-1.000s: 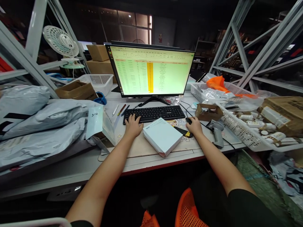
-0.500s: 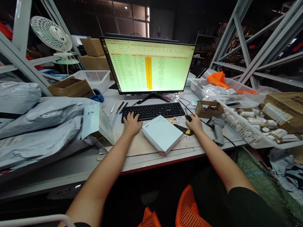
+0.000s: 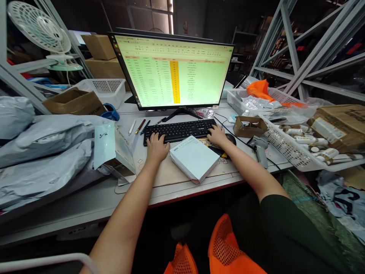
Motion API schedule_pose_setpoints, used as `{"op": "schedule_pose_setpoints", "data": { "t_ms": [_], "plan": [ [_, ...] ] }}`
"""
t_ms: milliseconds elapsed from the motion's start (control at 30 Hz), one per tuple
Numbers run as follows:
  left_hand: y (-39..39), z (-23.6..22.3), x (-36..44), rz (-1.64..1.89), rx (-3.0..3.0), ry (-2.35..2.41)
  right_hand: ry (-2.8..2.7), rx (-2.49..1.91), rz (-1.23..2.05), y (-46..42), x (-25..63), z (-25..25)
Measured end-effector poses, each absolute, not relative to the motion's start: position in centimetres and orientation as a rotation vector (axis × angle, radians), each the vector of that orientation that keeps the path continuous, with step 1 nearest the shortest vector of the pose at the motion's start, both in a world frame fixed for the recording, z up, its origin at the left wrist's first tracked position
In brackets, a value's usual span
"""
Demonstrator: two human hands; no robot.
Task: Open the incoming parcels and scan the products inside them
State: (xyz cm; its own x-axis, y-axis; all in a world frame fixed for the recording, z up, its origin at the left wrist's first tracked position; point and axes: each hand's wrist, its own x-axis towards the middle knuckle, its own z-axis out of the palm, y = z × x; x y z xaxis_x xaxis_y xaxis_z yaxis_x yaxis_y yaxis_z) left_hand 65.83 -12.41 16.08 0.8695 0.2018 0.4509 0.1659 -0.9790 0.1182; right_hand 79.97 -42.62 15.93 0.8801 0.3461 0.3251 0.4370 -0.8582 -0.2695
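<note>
My left hand (image 3: 156, 147) rests with fingers spread on the left end of the black keyboard (image 3: 182, 129). At the keyboard's right end lies my right hand (image 3: 217, 136), its fingers stretched over the keys. Just right of that hand is the black mouse (image 3: 230, 139), which it does not hold. A flat white box (image 3: 195, 160) lies in front of the keyboard, between my forearms. Part of a black and yellow tool shows behind the box, mostly covered by my right wrist. Behind the keyboard stands a lit monitor (image 3: 154, 76) showing a spreadsheet with an orange column.
Grey plastic mailing bags (image 3: 51, 160) are piled at the left, beside an opened white carton (image 3: 122, 152). A barcode scanner (image 3: 260, 151) and small brown box (image 3: 249, 127) lie at the right. Beyond them, a white basket (image 3: 288, 148) holds several bottles. Pens (image 3: 139, 126) lie left of the keyboard.
My right hand has let go of the mouse and moved left onto the right end of the keyboard. My left hand stays on the keys. The view has shifted slightly.
</note>
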Motion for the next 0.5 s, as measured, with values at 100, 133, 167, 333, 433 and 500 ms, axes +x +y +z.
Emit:
{"op": "schedule_pose_setpoints", "data": {
  "t_ms": [100,133,167,333,433,500],
  "plan": [
    [-12.4,16.0,65.9,0.744,2.966,0.281,-0.605,-2.718,-0.396,-42.3,79.4,15.8],
    [-12.3,16.0,65.9,0.747,2.966,0.280,-0.626,-2.717,-0.399,-42.3,79.2,15.8],
    [-12.3,15.9,65.9,0.750,2.965,0.280,-0.645,-2.718,-0.395,-42.4,79.0,15.8],
    [-12.2,15.7,66.0,0.770,2.955,0.267,-0.654,-2.719,-0.389,-41.4,79.2,16.6],
    [-12.1,15.6,66.1,0.766,2.941,0.275,-0.697,-2.719,-0.351,-39.4,80.2,17.2],
    [-12.1,15.6,66.1,0.761,2.932,0.284,-0.729,-2.721,-0.326,-37.7,81.0,17.6]
  ]
}}
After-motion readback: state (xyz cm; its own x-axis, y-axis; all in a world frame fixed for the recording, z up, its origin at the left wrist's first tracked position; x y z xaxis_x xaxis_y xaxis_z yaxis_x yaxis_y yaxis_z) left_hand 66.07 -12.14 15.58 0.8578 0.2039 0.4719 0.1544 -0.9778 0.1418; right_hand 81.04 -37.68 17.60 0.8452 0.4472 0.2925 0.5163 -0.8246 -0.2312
